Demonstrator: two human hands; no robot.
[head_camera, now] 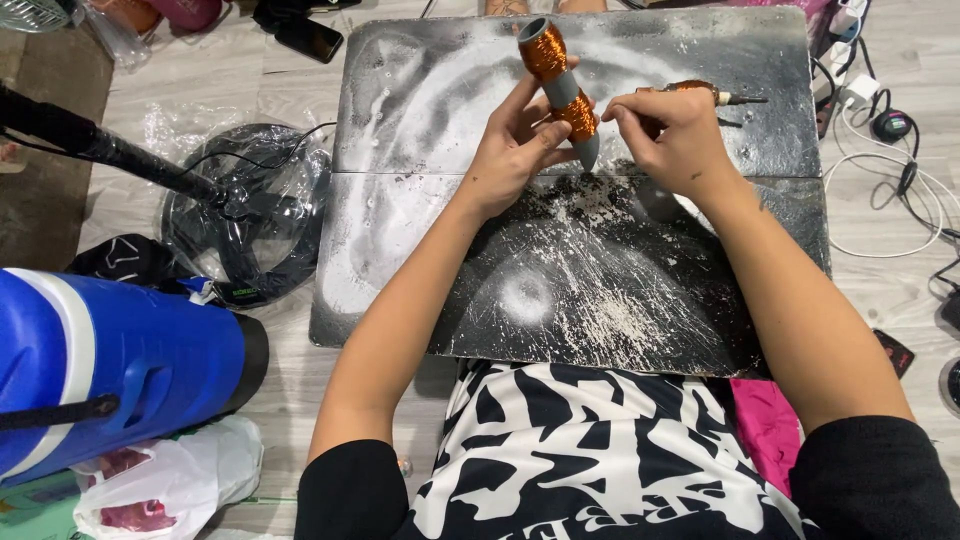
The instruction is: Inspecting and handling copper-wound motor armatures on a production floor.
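Observation:
My left hand (517, 143) grips a grey cylindrical rod (560, 88) wound with two bands of orange copper wire, held upright and tilted over a black work board (620, 290). My right hand (672, 140) is just right of the rod, fingers pinched near the lower copper band. That hand also holds a slim tool with a copper-coloured shaft (715, 94) that sticks out to the right. The board is scratched and dusted with white marks and small flecks.
A blue and white cooler jug (110, 365) lies at the left. A fan base wrapped in plastic (245, 215) with a black pole stands beside the board. White and black cables (890, 170) run at the right. A phone (310, 38) lies on the floor at the top.

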